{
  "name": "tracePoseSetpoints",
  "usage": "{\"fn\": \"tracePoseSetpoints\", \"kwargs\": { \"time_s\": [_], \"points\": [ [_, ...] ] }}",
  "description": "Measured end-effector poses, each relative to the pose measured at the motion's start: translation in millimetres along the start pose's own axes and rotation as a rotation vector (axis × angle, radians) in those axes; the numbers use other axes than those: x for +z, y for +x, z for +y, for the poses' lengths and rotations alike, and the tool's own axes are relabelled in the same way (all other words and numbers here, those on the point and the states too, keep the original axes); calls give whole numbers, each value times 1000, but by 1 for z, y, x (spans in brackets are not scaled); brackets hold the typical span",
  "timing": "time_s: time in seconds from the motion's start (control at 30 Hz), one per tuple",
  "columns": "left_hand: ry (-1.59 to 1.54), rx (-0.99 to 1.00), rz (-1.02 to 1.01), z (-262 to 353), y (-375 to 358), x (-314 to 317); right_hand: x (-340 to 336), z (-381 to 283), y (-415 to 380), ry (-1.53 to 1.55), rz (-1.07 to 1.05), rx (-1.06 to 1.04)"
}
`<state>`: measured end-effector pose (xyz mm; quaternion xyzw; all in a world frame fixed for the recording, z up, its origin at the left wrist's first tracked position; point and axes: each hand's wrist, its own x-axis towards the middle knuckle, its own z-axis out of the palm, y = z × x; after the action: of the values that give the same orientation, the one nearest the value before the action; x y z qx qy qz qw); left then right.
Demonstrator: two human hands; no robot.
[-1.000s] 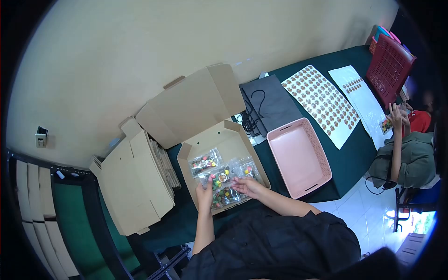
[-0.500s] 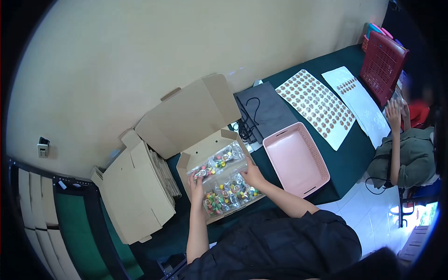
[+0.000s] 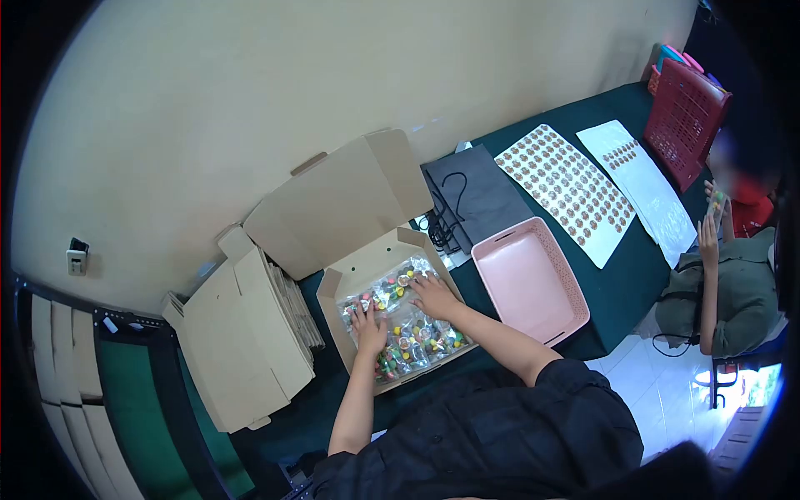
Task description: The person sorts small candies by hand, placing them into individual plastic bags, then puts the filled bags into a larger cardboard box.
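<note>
Change vs half a second ago: the clear packets (image 3: 408, 329) were held up at their edges above the open cardboard box (image 3: 343, 283), one hand per side; now they lie flat inside it and both hands are on top; a second ago the hands were lower in the box, at its near edge; read: the packets are seated in the box, hands now pressing or levelling them, my judgement only.

Left hand (image 3: 368, 321): palm down, fingers spread, flat on the packets at the box's left-middle; open, gripping nothing that I can see; forearm runs straight down toward the body, elbow tucked.

Right hand (image 3: 432, 295): palm down, fingers fanned toward the far wall of the box, resting on the upper packets; open as well, no grasp visible; forearm comes in diagonally from the lower right, black sleeve (image 3: 575, 392) pushed to the elbow.

Packets: filled with small coloured pieces, covering most of the box floor, touching each other; box lid (image 3: 342, 200) is folded back against the wall.

Around: stack of flat cardboard blanks (image 3: 242, 333) just left of the box; pink basket (image 3: 533, 283) just right of it, nothing seen inside; dark bag (image 3: 479, 192) and sticker sheet (image 3: 571, 187) beyond; red crate (image 3: 687, 117) at the far end; another person (image 3: 721, 283) sits at the right, hands raised, well apart from the box.
</note>
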<state>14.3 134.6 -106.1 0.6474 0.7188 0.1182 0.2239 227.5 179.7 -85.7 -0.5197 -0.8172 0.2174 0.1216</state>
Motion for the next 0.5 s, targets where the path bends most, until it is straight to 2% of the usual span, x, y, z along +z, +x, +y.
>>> {"fn": "tracePoseSetpoints", "kwargs": {
  "time_s": [0.07,0.23,0.3,0.33,0.37,0.5],
  "points": [
    [27,-35,-70,4,-4,-5,4,-1,0,-9,-20,10],
    [32,-42,-70,12,-11,-9,4,-6,-5,-54,-68,39],
    [28,-28,-57,15,-17,-13,0,-11,-9,18,29,78],
    [99,-96,-51,23,-23,-17,-6,-17,-12,15,30,72],
    [169,-162,-45,31,-29,-21,-13,-23,-17,15,46,23],
    [160,-182,-42,50,-69,-38,-6,-37,-43,81,42,-142]
  ]
}}
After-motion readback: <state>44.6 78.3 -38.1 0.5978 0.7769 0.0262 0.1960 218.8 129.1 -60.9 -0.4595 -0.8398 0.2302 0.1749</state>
